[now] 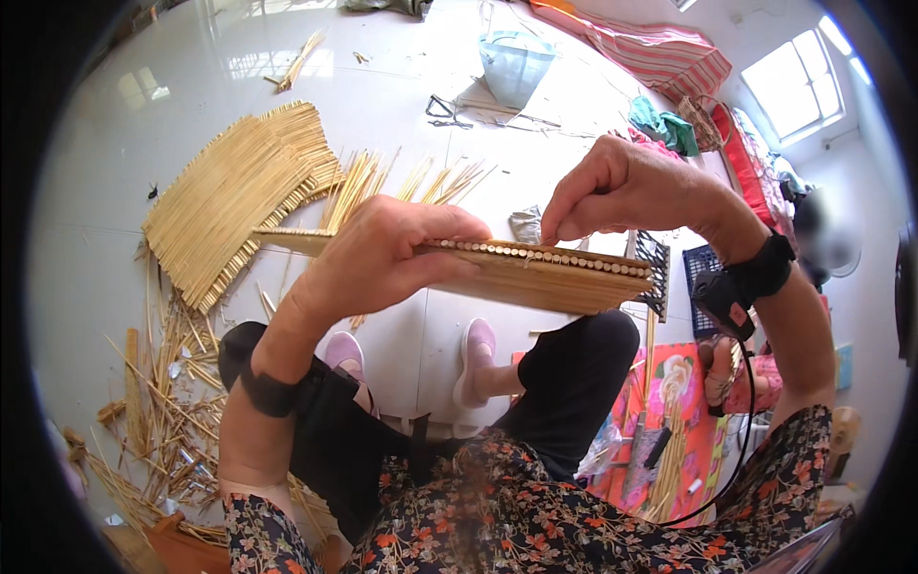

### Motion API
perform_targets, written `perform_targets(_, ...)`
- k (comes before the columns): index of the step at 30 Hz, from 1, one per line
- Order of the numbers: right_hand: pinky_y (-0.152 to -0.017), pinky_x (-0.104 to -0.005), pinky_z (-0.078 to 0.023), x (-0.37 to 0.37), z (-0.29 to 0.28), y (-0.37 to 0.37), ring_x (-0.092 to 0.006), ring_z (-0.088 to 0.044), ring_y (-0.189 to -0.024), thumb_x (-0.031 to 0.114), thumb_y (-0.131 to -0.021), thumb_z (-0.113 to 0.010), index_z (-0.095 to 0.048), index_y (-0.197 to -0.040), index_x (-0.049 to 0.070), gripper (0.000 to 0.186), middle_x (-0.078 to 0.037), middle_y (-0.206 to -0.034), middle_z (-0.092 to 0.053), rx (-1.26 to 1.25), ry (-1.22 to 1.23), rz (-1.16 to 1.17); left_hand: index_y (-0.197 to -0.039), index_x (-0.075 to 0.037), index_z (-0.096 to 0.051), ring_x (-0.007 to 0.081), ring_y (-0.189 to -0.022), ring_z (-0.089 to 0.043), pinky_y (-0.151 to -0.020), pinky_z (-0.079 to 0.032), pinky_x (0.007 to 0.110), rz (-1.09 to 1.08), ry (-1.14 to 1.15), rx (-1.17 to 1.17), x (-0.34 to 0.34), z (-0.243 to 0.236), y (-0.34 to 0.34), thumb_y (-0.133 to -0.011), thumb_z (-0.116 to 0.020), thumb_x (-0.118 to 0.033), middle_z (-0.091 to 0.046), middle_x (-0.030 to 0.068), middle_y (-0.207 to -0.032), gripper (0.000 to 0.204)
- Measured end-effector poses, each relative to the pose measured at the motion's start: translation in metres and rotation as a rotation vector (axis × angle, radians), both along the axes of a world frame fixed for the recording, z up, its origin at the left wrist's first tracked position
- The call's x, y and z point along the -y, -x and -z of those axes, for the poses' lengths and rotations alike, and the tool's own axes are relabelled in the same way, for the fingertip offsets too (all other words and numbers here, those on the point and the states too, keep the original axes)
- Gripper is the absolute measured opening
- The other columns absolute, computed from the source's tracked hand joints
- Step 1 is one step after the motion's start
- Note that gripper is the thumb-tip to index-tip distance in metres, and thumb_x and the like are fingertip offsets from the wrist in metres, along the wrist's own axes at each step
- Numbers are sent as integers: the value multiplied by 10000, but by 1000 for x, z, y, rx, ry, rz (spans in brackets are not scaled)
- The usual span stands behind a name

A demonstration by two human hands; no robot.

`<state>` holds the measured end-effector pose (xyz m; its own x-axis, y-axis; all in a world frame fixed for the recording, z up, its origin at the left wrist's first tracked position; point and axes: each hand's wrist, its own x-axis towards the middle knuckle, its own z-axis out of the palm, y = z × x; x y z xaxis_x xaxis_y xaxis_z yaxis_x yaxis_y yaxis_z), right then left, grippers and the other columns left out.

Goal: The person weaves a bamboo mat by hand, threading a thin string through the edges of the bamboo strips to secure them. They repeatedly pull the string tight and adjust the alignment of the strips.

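A panel of straw-coloured stalks, laid side by side, is held up in front of me with its row of round cut ends facing up. My left hand grips it, thumb on the near side and fingers over the top edge. Above the middle of that edge, my right hand is closed in a pinch; what lies between its fingertips is too small to make out. A short pale loop of thread shows on the stalk ends just below the pinch.
Finished-looking stalk panels lie on the tiled floor at left, beside loose stalks. Scraps and stalks litter the lower left. A pale blue bucket stands ahead, near black scissors. A dark crate sits at right.
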<state>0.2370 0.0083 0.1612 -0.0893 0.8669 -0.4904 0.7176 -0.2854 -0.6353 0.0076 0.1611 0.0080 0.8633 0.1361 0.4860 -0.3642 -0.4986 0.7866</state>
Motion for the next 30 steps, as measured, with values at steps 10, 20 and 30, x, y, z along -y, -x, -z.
perform_targets(10, -543, -232, -404, -16, 33, -11, -14, -517, -619, 114, -1005, -741, -865, -1110, 34, 182, 56, -778, -722, -99, 51, -49, -1150, -58, -809, 291, -816, -792, -753, -615, 345, 24, 17, 39, -12, 30, -7, -904, -829, -131, -807, 134, -934, 257)
perform_targets(20, -670, -269, -509, 2, 13, 8, -53, -626, -716, 75, -1010, -741, -846, -1121, 26, 161, -10, -830, -764, 32, 34, -43, -1069, -60, -814, 239, -730, -767, -647, -585, 336, -37, -114, 173, 2, 32, -6, -840, -921, -173, -787, 82, -853, 276)
perform_targets(30, -695, -327, -550, 5, 13, 31, -166, -711, -729, 47, -980, -745, -817, -1052, -4, 113, -96, -860, -787, 91, -142, -224, -1032, -92, -799, 277, -733, -759, -640, -568, 380, -53, -136, 186, 10, 35, 12, -874, -871, -250, -770, 57, -838, 235)
